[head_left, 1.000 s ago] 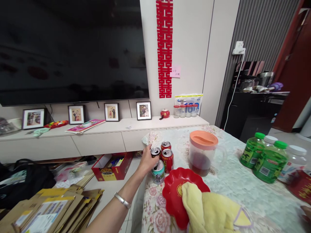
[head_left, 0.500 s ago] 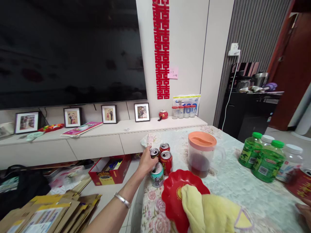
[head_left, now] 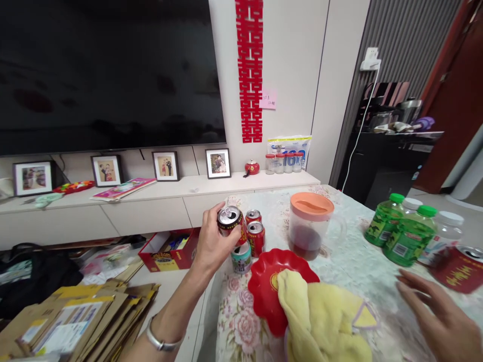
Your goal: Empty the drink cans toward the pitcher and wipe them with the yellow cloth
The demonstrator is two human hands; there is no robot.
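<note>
My left hand (head_left: 211,241) grips a red drink can (head_left: 231,223) and holds it lifted above the table's near-left corner. Just beyond it stand two more red cans (head_left: 256,236) and a green-and-white can (head_left: 241,257) on the floral tablecloth (head_left: 350,261). My right hand (head_left: 439,317) hovers over the cloth at the lower right, fingers spread, holding nothing. A red scalloped plate (head_left: 269,286) lies between the hands with a yellow towel (head_left: 324,322) draped over its right side.
A clear pitcher with an orange lid (head_left: 310,231) holds dark liquid. Green bottles (head_left: 405,234), white-capped jars and a red tin (head_left: 458,269) stand at the right. Flattened cardboard boxes (head_left: 75,322) lie on the floor at left, below a TV cabinet (head_left: 151,211) with photo frames.
My left hand has lifted one red can up off the table from among the cluster. My right hand has come into view over the cloth at the lower right.
</note>
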